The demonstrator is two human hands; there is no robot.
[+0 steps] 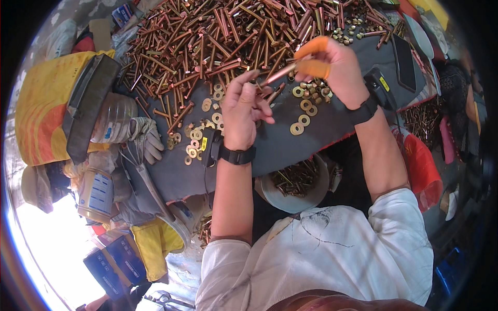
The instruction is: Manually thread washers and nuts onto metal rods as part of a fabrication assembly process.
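Coppery bolt [280, 74] | right hand [340, 70] angled inward, pinching it | left hand [239, 111] curled, grip unclear

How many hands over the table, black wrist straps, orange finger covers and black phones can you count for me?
Hands (left hand and right hand): 2
Black wrist straps: 2
Orange finger covers, both on the right hand: 2
Black phone: 1
Total: 7
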